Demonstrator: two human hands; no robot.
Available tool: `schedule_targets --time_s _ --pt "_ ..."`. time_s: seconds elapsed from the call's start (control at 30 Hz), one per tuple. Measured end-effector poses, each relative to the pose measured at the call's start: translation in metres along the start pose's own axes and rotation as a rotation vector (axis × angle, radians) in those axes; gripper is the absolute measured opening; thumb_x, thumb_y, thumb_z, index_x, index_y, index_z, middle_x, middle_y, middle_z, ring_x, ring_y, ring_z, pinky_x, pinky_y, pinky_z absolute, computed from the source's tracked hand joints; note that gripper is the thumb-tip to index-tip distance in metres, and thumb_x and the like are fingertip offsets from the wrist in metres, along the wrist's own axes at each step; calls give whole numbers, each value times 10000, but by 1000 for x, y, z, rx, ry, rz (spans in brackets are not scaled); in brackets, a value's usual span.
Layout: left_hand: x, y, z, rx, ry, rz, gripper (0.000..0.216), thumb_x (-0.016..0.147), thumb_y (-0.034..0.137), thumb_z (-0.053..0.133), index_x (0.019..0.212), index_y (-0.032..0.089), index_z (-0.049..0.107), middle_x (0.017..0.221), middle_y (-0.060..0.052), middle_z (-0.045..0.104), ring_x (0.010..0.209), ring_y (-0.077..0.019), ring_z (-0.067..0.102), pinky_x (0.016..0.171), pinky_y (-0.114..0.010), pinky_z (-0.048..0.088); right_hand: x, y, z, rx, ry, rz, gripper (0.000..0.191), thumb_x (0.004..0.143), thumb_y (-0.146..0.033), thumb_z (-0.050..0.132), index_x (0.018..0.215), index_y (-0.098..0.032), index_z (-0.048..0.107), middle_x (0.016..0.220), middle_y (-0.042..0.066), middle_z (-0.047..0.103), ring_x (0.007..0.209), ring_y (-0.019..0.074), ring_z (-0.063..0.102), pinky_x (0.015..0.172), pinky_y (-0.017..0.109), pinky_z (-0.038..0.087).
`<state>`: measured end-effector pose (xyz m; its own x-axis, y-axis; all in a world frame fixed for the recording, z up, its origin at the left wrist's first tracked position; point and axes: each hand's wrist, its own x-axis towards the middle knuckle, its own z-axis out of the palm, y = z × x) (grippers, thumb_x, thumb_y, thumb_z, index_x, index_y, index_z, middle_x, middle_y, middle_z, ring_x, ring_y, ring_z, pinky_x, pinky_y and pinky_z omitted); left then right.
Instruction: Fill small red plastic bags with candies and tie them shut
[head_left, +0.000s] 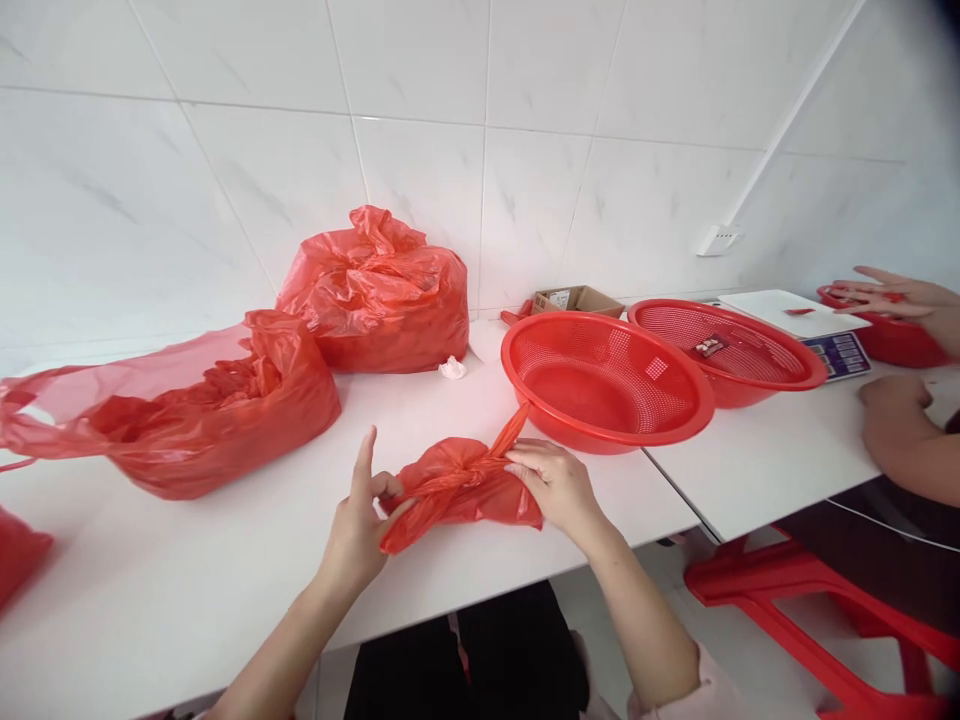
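Observation:
A small red plastic bag [465, 490] lies on the white table in front of me, its handles twisted together in a knot at the top. My left hand [364, 520] pinches one handle end at the bag's left side, with the index finger pointing up. On the other side my right hand [551, 485] grips the second handle end close to the knot, fingers closed. What is inside the bag is hidden by the plastic. Just beyond my right hand stands a red plastic colander [607, 385] with nothing visible in it.
Two large red bags, one open [217, 430] and one bunched up [382, 300], stand left. A second colander [735, 350] holds a small dark packet [709, 346]. Behind are a cardboard box [577, 300] and a scale [836, 355]. At right, a co-worker's hands [892, 295] handle red plastic.

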<state>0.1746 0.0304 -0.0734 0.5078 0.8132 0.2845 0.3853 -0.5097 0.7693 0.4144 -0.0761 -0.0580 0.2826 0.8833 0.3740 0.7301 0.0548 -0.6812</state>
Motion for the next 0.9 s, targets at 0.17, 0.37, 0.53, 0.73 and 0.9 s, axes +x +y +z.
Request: schedule_targets --time_s 0.17,0.37,0.53,0.73,0.9 --pt "0 -1 7 284 -50 182 703 848 415 626 1495 344 360 943 -44 594 833 -226 623 734 -359 528 -4 -27 0 323 -216 49 378 935 -348 555 1301 -281 619 1308 25 641 1200 214 603 1036 378 480" --pt "21 6 17 384 -189 378 676 863 557 591 1473 329 410 1531 -121 393 1417 -393 327 1081 -587 375 -4 -29 47 187 -1 55 399 998 -424 421 1311 -235 583 1299 86 628 1207 237 578 1046 420 452" --pt "18 -2 29 294 -261 291 634 934 505 500 1510 297 335 1555 -95 396 1440 -318 334 1150 -548 320 -9 -10 75 41 61 4 460 1013 -422 363 1378 -190 523 1410 118 545 1314 268 491 1115 487 381" --pt "8 -12 40 336 -286 239 632 957 519 441 1513 240 331 1569 -105 374 1464 -301 292 1176 -565 269 -14 -5 78 -20 -23 55 552 1002 -500 355 1446 -192 466 1512 99 437 1416 291 369 1175 514 287" --pt "8 -19 39 341 -309 245 611 971 516 403 1522 267 314 1586 -74 348 1478 -293 259 1182 -560 252 -5 -13 68 131 -51 87 483 1009 -492 339 1339 -221 567 1420 80 542 1362 269 433 1161 486 295"
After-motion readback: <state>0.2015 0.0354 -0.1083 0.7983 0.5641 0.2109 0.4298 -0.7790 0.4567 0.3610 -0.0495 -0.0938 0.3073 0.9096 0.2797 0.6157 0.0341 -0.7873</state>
